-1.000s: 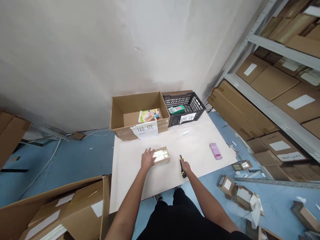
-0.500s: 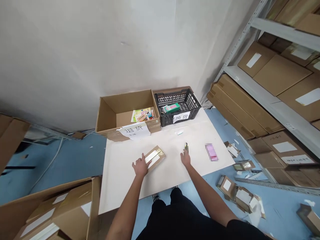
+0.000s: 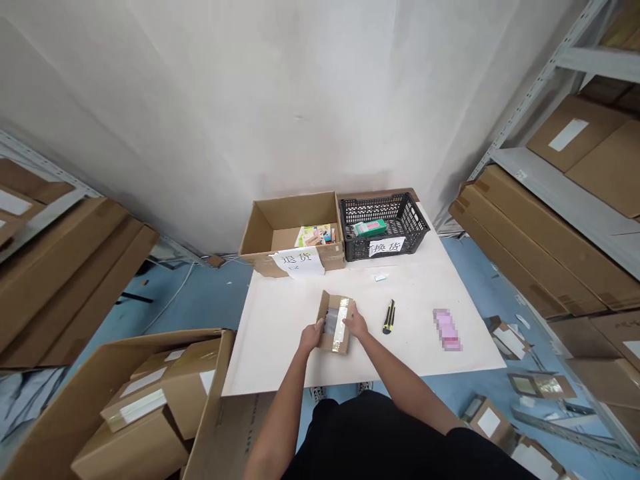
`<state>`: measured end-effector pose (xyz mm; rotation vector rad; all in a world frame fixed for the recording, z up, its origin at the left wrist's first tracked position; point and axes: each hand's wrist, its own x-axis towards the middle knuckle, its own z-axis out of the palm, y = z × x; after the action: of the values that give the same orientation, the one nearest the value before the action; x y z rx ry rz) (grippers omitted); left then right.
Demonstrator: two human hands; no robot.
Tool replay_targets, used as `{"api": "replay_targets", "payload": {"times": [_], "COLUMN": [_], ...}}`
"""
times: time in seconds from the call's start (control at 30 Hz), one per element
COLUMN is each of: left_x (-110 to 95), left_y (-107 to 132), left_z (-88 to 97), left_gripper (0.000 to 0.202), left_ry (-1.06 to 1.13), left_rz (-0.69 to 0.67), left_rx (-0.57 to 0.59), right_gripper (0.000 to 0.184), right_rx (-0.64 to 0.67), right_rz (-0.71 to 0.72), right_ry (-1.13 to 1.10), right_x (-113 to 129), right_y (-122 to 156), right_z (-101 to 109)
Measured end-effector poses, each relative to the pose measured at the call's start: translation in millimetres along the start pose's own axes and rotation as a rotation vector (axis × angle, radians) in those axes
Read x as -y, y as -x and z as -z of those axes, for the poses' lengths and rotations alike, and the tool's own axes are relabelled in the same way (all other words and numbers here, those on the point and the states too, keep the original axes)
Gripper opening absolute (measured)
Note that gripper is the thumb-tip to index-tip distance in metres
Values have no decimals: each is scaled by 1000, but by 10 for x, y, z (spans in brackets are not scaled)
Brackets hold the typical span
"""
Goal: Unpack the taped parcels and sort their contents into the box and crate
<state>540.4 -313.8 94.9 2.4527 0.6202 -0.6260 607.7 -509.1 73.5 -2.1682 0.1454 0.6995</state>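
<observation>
A small taped cardboard parcel (image 3: 336, 321) lies near the front middle of the white table (image 3: 280, 320). My left hand (image 3: 313, 335) grips its left side and my right hand (image 3: 356, 325) grips its right side, fingers curled over the edges. One flap at the parcel's far end stands partly raised. A black and yellow utility knife (image 3: 389, 316) lies on the table just right of my right hand, untouched.
An open cardboard box (image 3: 280, 227) with colourful items and a black plastic crate (image 3: 405, 230) stand at the table's far edge, each with a paper label. A pink item (image 3: 447, 329) lies at right. Large cartons (image 3: 145, 413) sit on the floor at left; shelves of boxes (image 3: 540, 227) at right.
My right hand has put the knife down on the table and come over to the parcel. The parcel has been turned and both hands now hold it. The camera has shifted.
</observation>
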Motion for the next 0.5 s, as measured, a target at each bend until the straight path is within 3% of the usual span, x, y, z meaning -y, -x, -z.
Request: {"api": "replay_targets", "payload": {"times": [0.13,0.23,0.5], "left_x": [-5,-70,-61], "left_y": [110,177,161], "left_z": [-154,-255,-322], "left_gripper": [54,45,38], "left_ry": [64,86,135], "left_rz": [5,25,49], "left_rx": [-49,-135,-307], "right_gripper": [101,106,79], "right_rx": [-91,-66,111], "right_rz": [58,48,265], "right_ry": [187,190,-506], "right_x": [49,26,-343], "right_y": [79,81,-137], "right_z": [-216,-332,-11]}}
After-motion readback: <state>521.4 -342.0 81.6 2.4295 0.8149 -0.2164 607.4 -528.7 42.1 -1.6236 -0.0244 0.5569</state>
